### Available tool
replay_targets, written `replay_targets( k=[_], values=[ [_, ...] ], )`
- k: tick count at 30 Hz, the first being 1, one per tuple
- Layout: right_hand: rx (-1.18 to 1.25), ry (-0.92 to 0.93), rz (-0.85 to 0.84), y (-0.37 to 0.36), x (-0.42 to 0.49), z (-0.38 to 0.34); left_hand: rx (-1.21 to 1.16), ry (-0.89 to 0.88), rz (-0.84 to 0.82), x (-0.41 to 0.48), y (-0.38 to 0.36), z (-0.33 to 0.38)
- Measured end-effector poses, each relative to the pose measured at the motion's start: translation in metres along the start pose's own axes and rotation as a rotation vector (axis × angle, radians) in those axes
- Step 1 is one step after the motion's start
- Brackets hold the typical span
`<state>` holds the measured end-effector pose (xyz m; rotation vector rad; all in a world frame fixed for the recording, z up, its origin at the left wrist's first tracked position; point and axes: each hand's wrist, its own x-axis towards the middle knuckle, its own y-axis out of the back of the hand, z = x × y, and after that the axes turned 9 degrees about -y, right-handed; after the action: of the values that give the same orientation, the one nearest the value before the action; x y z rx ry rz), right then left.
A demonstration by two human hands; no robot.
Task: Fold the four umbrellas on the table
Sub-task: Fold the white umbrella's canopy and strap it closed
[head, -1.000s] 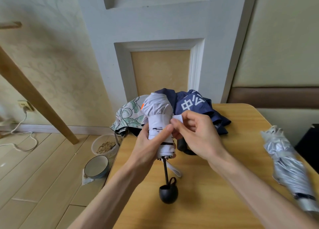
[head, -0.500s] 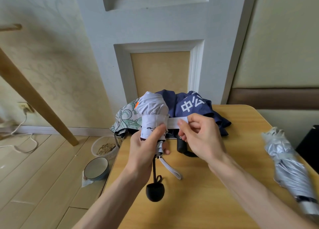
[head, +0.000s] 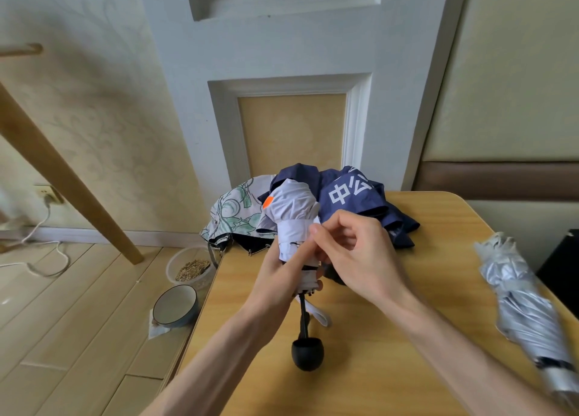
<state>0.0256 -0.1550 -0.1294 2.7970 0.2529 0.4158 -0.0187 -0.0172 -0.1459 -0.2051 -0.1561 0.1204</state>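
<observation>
While left hand (head: 279, 277) grips white umbrella (head: 294, 202), right hand (head: 360, 259) pinches its strap (head: 291, 231), strap end hidden, silver umbrella (head: 526, 306) blurred, cropped.

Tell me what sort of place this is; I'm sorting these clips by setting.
Probably a room in a home: wooden table against a panelled wall, a bowl on the plank floor, a wall socket.

The silver umbrella (head: 523, 309) is blurred, cut off below. The right hand (head: 357, 259) hides part of the white umbrella (head: 294, 208).
</observation>
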Motion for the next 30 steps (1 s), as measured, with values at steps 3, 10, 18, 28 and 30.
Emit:
replay_targets(
  k=[3,10,18,28,30],
  values=[
    [-0.005,0.016,-0.033,0.002,0.002,0.001,-0.074,0.045,0.011,0.005,0.005,-0.001],
    [0.015,0.019,-0.114,0.009,0.005,-0.006,-0.087,0.014,-0.039,0.006,0.008,-0.003],
    [0.193,-0.069,-0.128,0.010,0.005,-0.001,-0.063,-0.006,-0.128,0.002,0.012,-0.001],
    [0.291,-0.403,-0.299,0.011,0.011,0.010,-0.134,0.128,-0.174,-0.005,0.005,0.001],
    [0.421,-0.407,-0.361,0.016,0.011,0.008,-0.171,0.154,-0.228,-0.005,0.007,0.002]
  ],
)
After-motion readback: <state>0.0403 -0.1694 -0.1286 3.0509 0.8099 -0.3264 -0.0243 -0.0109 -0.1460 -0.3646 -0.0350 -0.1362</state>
